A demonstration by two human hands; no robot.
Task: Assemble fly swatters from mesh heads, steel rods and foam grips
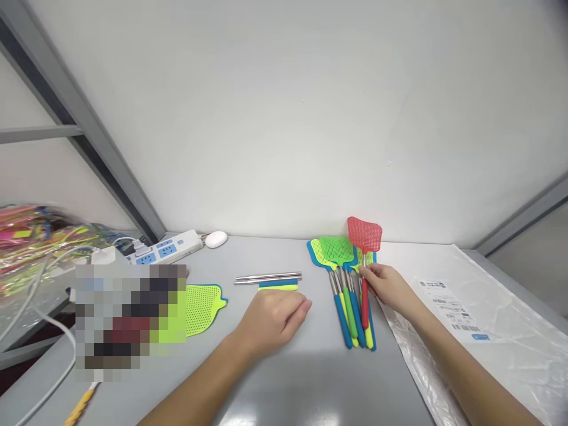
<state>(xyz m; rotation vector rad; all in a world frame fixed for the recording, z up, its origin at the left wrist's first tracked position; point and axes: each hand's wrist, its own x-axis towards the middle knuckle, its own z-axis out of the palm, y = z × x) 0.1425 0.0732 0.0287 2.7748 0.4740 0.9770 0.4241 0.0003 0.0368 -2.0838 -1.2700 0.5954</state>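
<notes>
My right hand (386,287) pinches a red fly swatter (364,234) near the top of its handle, its head pointing away from me. Beneath it lies a group of several fly swatters (339,251) with blue, green and yellow handles, fanned on the table. Closed in a fist, my left hand (275,322) rests above the table to their left, nothing showing from it. Just beyond that fist are a blue and a yellow handle grip (278,286), partly covered by the hand. Two thin metal rods (266,277) lie behind these grips.
Yellow-green swatter heads (204,307) lie at left, partly blurred out. Behind them are a white power strip (173,249) and a white oval device (216,239). A white plastic mailer (448,343) covers the right side. Bagged colourful items (39,248) sit far left.
</notes>
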